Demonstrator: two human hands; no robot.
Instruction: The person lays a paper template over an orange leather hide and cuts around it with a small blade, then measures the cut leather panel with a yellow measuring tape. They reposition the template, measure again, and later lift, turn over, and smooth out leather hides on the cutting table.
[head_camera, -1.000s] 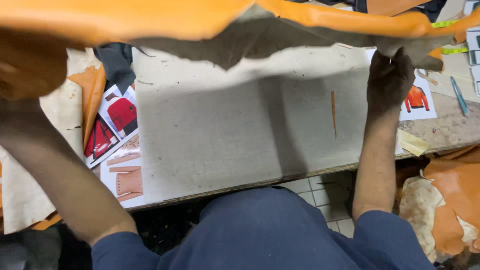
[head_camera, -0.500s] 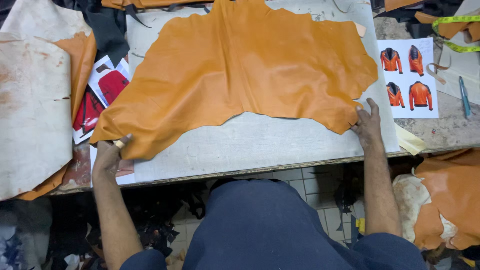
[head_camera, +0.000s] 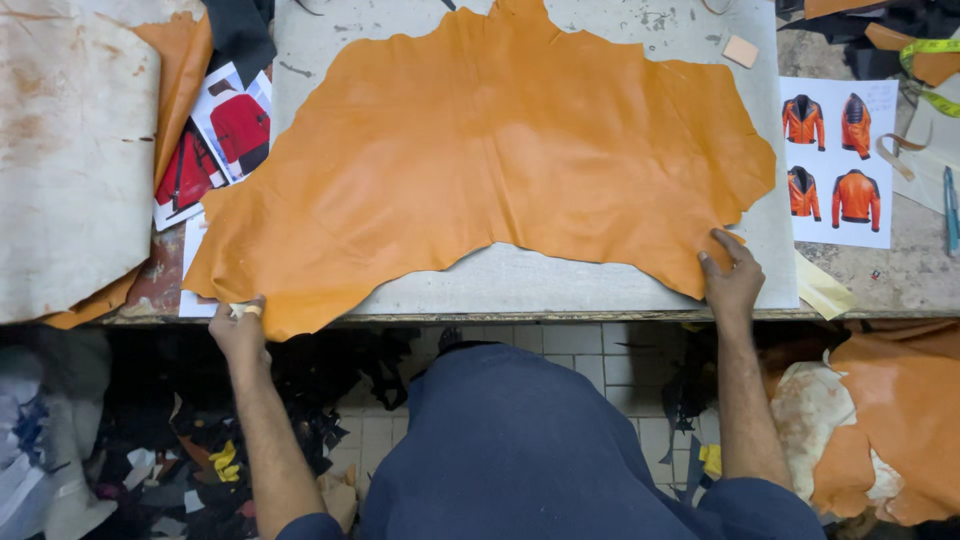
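A large orange leather hide (head_camera: 500, 170) lies spread flat on a grey worktable (head_camera: 560, 285). My left hand (head_camera: 240, 330) pinches the hide's near left corner at the table's front edge, with a yellowish band on one finger. My right hand (head_camera: 730, 275) rests palm down, fingers spread, on the hide's near right flap. Both arms reach up from below the table edge.
A printed sheet of orange jacket pictures (head_camera: 838, 165) lies right of the hide. Red jacket prints (head_camera: 215, 140) and a pale worn hide (head_camera: 70, 160) lie at the left. More orange leather (head_camera: 890, 420) hangs at lower right; scraps (head_camera: 200, 460) litter the floor.
A second ago the hide was held up in the air by both hands. It has come down onto the table and now lies flat, with my hands at its near corners.
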